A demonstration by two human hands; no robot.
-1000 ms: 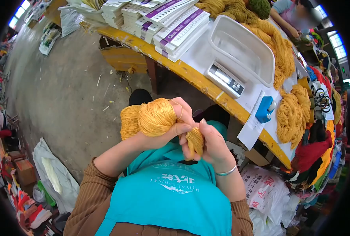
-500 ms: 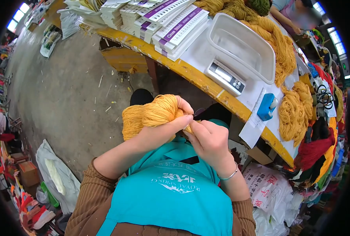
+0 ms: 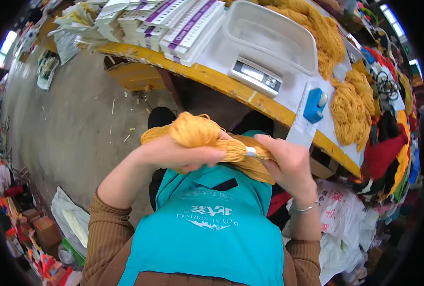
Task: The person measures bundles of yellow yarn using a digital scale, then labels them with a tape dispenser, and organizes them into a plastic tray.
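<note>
A golden-yellow skein of yarn (image 3: pixel 195 129) lies stretched between my hands, just above the turquoise apron (image 3: pixel 197 224). My left hand (image 3: pixel 181 155) is wrapped round its thick looped end. A small white band (image 3: pixel 250 151) circles the yarn near the other end. My right hand (image 3: pixel 288 159) has its thumb and fingers closed on the yarn just beyond that band. More yellow strands hang below the band, between the hands. Part of the skein is hidden behind my left hand.
Along the yellow-edged table (image 3: pixel 212 78) stand stacked Cross Stitch cards (image 3: pixel 193 31), a clear plastic tub (image 3: pixel 274 38), a digital scale (image 3: pixel 256 76) and a blue tape dispenser (image 3: pixel 315 105). More yellow yarn (image 3: pixel 351 109) lies at the right. White sacks (image 3: pixel 338 229) sit under the table's right end.
My right hand has moved right, away from my left, and the skein is now drawn out between them. The white band has come into sight. The view has shifted slightly.
</note>
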